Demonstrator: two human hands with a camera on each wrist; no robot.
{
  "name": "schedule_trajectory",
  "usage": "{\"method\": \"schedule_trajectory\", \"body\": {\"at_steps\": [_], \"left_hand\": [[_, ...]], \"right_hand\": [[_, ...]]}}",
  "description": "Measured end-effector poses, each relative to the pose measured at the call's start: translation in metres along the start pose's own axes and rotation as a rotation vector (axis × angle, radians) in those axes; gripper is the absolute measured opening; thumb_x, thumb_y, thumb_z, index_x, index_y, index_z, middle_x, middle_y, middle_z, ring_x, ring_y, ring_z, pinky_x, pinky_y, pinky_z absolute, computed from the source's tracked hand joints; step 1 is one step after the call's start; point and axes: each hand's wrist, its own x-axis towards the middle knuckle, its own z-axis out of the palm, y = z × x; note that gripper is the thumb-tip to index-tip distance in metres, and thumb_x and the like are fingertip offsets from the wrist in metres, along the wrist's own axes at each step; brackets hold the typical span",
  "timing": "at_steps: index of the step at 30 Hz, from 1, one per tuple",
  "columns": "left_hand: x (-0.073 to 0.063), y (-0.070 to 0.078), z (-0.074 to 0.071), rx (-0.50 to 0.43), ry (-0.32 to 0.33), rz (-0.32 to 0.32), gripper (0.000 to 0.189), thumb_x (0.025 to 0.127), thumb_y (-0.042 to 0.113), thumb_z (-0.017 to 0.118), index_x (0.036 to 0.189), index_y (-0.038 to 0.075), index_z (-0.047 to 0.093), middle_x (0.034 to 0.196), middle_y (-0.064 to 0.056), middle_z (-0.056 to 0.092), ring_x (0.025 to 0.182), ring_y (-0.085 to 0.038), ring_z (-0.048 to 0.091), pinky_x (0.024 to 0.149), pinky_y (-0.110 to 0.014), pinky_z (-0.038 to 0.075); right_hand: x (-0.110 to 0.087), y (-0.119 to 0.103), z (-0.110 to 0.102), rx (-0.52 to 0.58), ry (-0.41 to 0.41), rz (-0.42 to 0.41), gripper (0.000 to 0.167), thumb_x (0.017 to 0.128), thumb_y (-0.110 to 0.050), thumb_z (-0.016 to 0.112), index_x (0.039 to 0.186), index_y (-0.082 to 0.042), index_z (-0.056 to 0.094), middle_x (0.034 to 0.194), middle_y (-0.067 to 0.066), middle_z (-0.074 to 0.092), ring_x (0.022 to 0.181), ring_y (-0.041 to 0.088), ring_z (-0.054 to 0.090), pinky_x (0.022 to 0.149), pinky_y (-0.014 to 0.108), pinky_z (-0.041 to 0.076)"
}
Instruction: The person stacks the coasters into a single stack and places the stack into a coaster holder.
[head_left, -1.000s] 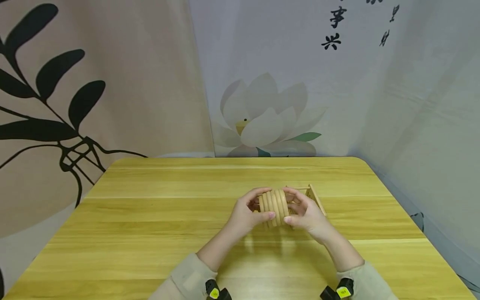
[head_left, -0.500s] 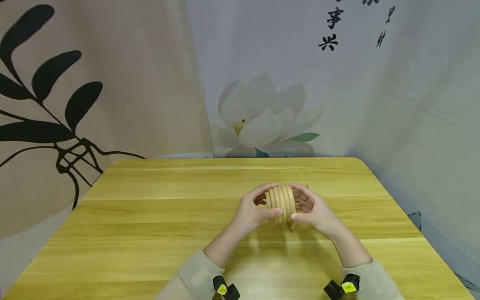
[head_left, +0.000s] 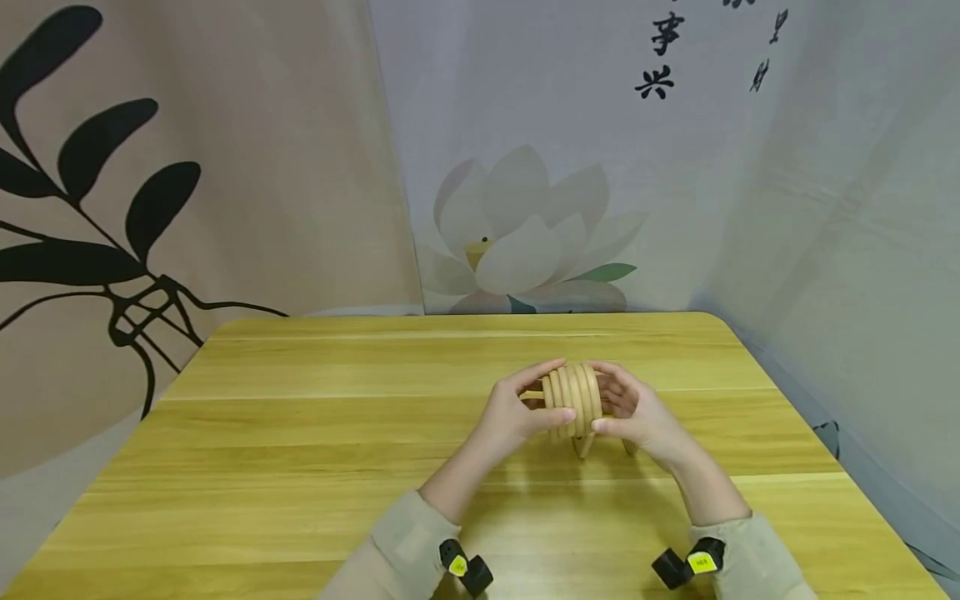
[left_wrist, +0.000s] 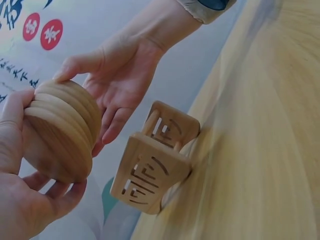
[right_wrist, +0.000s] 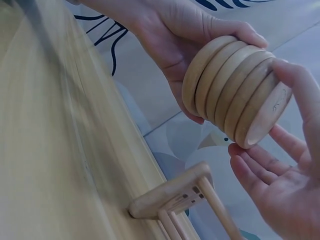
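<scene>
A stack of several round wooden coasters (head_left: 573,400) is held on edge, in the air above the table. My left hand (head_left: 516,414) grips its left side, thumb in front and fingers behind. From the right, my right hand (head_left: 639,419) holds the other end, its thumb on the near rim. Beneath the stack stands a wooden coaster holder (left_wrist: 150,175) with cut-out end panels and joining rods. The stack and hands mostly hide this holder in the head view. A marking shows on the end coaster's face in the right wrist view.
The wooden table (head_left: 300,467) extends on every side of the hands. Behind it hangs a cloth backdrop (head_left: 540,225) printed with a lotus, leaves and characters. Black wrist cameras (head_left: 465,567) sit at both cuffs.
Both hands have carried the coaster stack to the right and slightly away from the body, over the holder. The holder's right end panel, visible earlier, is now largely covered.
</scene>
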Motion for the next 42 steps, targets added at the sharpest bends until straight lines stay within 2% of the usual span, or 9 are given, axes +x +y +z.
{"method": "schedule_trajectory", "body": {"at_steps": [3, 5, 8, 12, 22, 24, 31, 36, 42], "left_hand": [[0.005, -0.002, 0.003, -0.003, -0.001, 0.017, 0.061, 0.078, 0.012, 0.08, 0.133, 0.025, 0.059, 0.124, -0.004, 0.058, 0.099, -0.025, 0.061, 0.077, -0.033, 0.054], [0.008, -0.001, 0.005, -0.01, -0.004, 0.027, 0.061, 0.079, 0.009, 0.079, 0.134, 0.021, 0.058, 0.128, -0.005, 0.057, 0.1, -0.026, 0.06, 0.079, -0.032, 0.053], [0.007, 0.01, 0.009, -0.013, -0.011, 0.029, 0.059, 0.08, 0.006, 0.078, 0.135, 0.014, 0.057, 0.129, -0.008, 0.057, 0.101, -0.025, 0.06, 0.08, -0.031, 0.052], [0.006, 0.024, 0.013, -0.007, -0.01, 0.03, 0.058, 0.08, 0.005, 0.077, 0.134, 0.011, 0.058, 0.129, -0.008, 0.057, 0.1, -0.023, 0.06, 0.081, -0.03, 0.052], [0.015, 0.025, 0.021, 0.019, -0.039, 0.102, 0.057, 0.082, 0.006, 0.075, 0.136, 0.007, 0.055, 0.13, -0.01, 0.056, 0.108, -0.027, 0.057, 0.089, -0.04, 0.048], [0.017, 0.023, 0.023, 0.034, -0.039, 0.125, 0.057, 0.083, 0.007, 0.075, 0.136, 0.008, 0.055, 0.13, -0.009, 0.056, 0.108, -0.025, 0.057, 0.089, -0.039, 0.048], [0.04, -0.005, 0.028, 0.052, -0.019, 0.157, 0.058, 0.082, 0.014, 0.078, 0.135, 0.019, 0.057, 0.13, 0.001, 0.057, 0.107, -0.014, 0.056, 0.088, -0.033, 0.048], [0.048, -0.011, 0.032, 0.047, -0.021, 0.187, 0.057, 0.081, 0.017, 0.079, 0.134, 0.02, 0.058, 0.131, 0.002, 0.056, 0.107, -0.016, 0.058, 0.086, -0.036, 0.05], [0.052, -0.017, 0.036, 0.032, -0.016, 0.162, 0.056, 0.08, 0.017, 0.079, 0.132, 0.022, 0.06, 0.129, 0.005, 0.057, 0.105, -0.014, 0.058, 0.085, -0.037, 0.05]], "right_hand": [[-0.001, 0.001, -0.004, -0.005, 0.017, 0.011, 0.074, 0.085, -0.003, 0.071, 0.145, 0.006, 0.028, 0.129, 0.014, 0.051, 0.114, 0.017, 0.054, 0.095, 0.028, 0.044], [-0.002, 0.002, -0.007, -0.012, 0.03, 0.013, 0.074, 0.085, -0.003, 0.07, 0.145, 0.006, 0.028, 0.129, 0.011, 0.052, 0.114, 0.016, 0.054, 0.095, 0.026, 0.043], [-0.002, 0.003, -0.011, -0.014, 0.034, -0.007, 0.072, 0.086, -0.001, 0.068, 0.145, 0.007, 0.028, 0.127, 0.008, 0.053, 0.114, 0.015, 0.054, 0.094, 0.025, 0.044], [-0.003, 0.005, -0.017, -0.011, 0.038, -0.018, 0.071, 0.086, -0.001, 0.068, 0.145, 0.005, 0.03, 0.128, 0.002, 0.054, 0.114, 0.015, 0.054, 0.094, 0.025, 0.043], [-0.005, 0.006, -0.03, -0.035, 0.037, -0.056, 0.071, 0.087, 0.002, 0.066, 0.145, 0.008, 0.026, 0.129, -0.002, 0.054, 0.116, 0.012, 0.052, 0.096, 0.023, 0.042], [-0.005, 0.006, -0.033, -0.058, 0.039, -0.059, 0.071, 0.087, 0.001, 0.066, 0.146, 0.008, 0.026, 0.129, -0.002, 0.054, 0.117, 0.012, 0.052, 0.096, 0.023, 0.041], [0.0, 0.01, -0.046, -0.099, 0.039, -0.09, 0.07, 0.087, 0.002, 0.066, 0.146, 0.006, 0.029, 0.129, -0.007, 0.055, 0.117, 0.01, 0.051, 0.096, 0.02, 0.038], [0.0, 0.013, -0.054, -0.088, 0.019, -0.106, 0.07, 0.088, 0.001, 0.066, 0.147, 0.002, 0.03, 0.132, -0.011, 0.053, 0.118, 0.008, 0.05, 0.096, 0.02, 0.038], [0.0, 0.022, -0.061, -0.052, 0.0, -0.098, 0.07, 0.089, 0.002, 0.064, 0.149, 0.0, 0.029, 0.134, -0.011, 0.051, 0.12, 0.008, 0.049, 0.096, 0.021, 0.039]]}}
